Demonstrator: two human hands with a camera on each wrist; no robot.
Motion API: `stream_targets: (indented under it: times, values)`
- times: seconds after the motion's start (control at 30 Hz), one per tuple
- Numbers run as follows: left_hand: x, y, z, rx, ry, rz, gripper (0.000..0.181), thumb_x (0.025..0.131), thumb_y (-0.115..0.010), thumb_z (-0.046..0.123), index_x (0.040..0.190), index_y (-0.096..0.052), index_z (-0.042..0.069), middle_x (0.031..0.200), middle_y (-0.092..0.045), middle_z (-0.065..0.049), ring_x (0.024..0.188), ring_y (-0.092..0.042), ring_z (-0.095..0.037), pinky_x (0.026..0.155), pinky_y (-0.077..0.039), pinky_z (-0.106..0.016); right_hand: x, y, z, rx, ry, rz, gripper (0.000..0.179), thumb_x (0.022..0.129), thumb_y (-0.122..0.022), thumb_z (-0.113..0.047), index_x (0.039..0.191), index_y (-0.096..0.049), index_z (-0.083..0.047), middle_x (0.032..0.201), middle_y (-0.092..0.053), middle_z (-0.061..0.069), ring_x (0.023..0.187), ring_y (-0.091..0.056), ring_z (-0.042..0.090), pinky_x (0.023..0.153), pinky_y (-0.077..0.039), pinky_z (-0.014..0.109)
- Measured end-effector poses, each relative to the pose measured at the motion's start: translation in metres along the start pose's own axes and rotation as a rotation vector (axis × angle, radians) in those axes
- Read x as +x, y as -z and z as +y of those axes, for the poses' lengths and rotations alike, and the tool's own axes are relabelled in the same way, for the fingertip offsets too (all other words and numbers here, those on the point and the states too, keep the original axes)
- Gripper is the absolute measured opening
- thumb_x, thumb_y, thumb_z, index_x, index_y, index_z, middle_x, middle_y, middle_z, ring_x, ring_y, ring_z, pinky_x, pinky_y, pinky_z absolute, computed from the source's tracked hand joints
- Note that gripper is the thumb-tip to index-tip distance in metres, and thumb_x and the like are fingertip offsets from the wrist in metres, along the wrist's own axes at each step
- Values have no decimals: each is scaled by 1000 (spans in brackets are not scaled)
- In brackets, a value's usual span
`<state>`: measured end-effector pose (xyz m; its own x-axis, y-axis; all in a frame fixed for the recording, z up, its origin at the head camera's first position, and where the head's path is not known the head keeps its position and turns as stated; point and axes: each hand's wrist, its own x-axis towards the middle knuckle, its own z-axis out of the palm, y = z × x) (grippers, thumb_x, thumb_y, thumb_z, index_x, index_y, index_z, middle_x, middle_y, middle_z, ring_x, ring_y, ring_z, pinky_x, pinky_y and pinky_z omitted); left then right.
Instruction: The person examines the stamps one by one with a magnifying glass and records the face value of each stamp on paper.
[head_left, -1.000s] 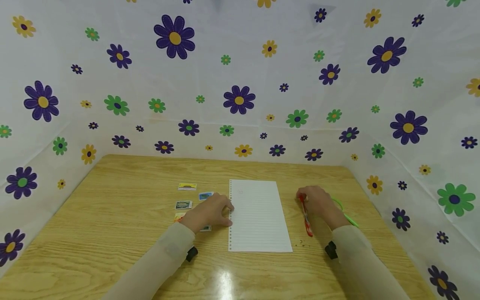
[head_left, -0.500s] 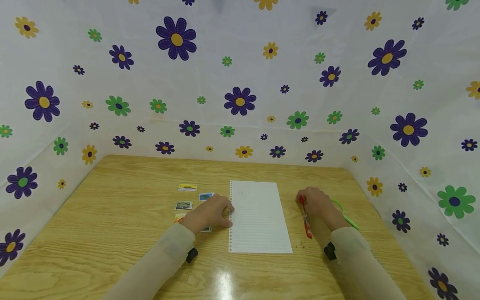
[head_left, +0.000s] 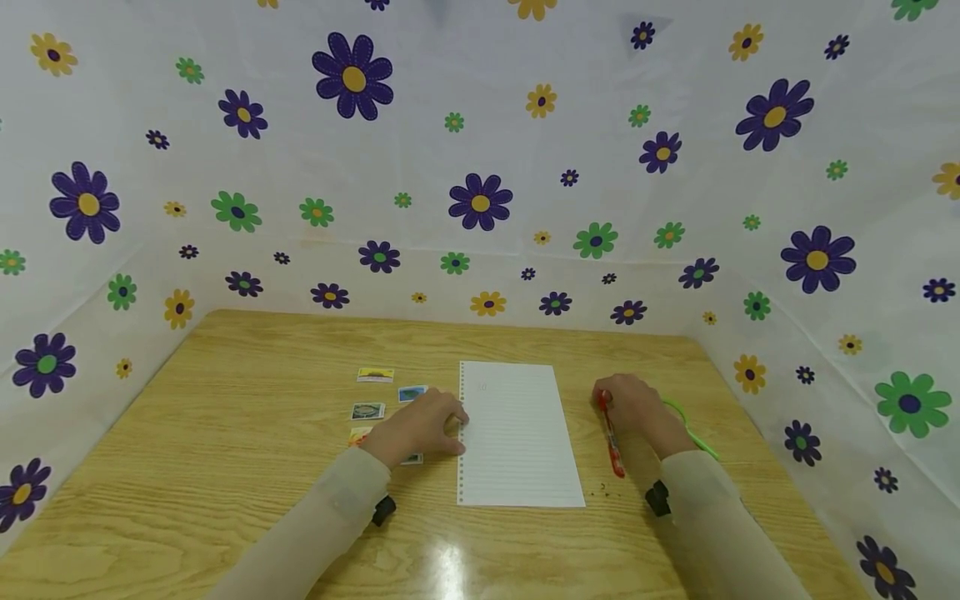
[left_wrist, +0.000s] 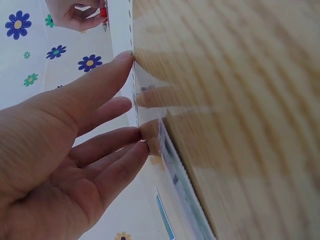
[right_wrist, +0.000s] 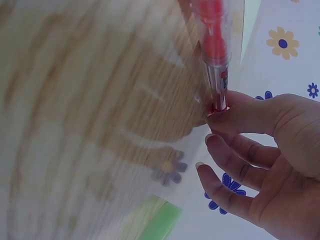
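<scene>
A lined sheet of paper (head_left: 517,442) with punched holes along its left side lies on the table. My left hand (head_left: 420,425) rests at that holed edge, its thumb and fingertips touching the margin, fingers relaxed. To the right of the sheet, my right hand (head_left: 633,404) pinches a clear pen with red ends (head_left: 609,437) between thumb and forefinger. In the right wrist view, the pen (right_wrist: 216,45) is gripped at one end while the other fingers stay loosely bent. A faint grey mark (head_left: 482,386) shows near the sheet's upper left.
Several small picture stamps (head_left: 367,411) lie left of the paper, some partly hidden behind my left hand. A bright green curved object (head_left: 701,442) sits beside my right wrist, partly covered. Dark crumbs (head_left: 602,490) dot the wooden table (head_left: 247,400). Flowered cloth (head_left: 480,125) surrounds it.
</scene>
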<state>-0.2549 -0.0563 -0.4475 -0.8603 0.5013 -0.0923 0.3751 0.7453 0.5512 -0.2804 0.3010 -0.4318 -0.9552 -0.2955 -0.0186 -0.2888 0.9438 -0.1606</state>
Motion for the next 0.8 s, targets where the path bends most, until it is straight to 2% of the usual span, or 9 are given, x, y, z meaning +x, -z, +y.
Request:
stream_targets:
  times: [0.2,0.33,0.5,0.63,0.8]
  values:
    - [-2,0,-1,-2,-19,-2,43,82,-88,21,121,-76,7,139,-67,-11,134,-56,-35,113,-46,-50,0,-3,1,7,-29,-21,23,84,-70,7,96,-74,-11,99,-73,13,85,-63,27,79,-59,50]
    - [-3,-1,-2,11,-58,-4,41,83,-87,19,121,-76,5,137,-69,-13,133,-59,-35,112,-48,-49,0,-4,1,16,-26,-23,24,85,-67,8,97,-75,-11,100,-74,13,86,-63,27,80,-59,50]
    - [-5,1,-2,26,-74,-23,42,87,-84,22,125,-73,7,139,-67,-11,135,-58,-33,113,-47,-48,-4,-1,2,107,-49,-46,32,89,-58,10,112,-73,-7,106,-72,20,89,-65,30,78,-59,46]
    - [-9,10,-5,23,-73,-22,43,94,-78,23,132,-69,8,146,-63,-10,141,-53,-34,117,-43,-50,-10,6,5,210,-82,-39,36,90,-57,5,123,-68,-5,112,-68,26,90,-66,33,72,-57,42]
    - [-16,30,-19,-3,-62,56,37,97,-73,19,132,-69,7,140,-67,-9,136,-58,-32,115,-45,-49,-19,14,12,224,-68,18,34,91,-63,1,124,-67,-2,112,-69,27,89,-67,34,70,-56,42]
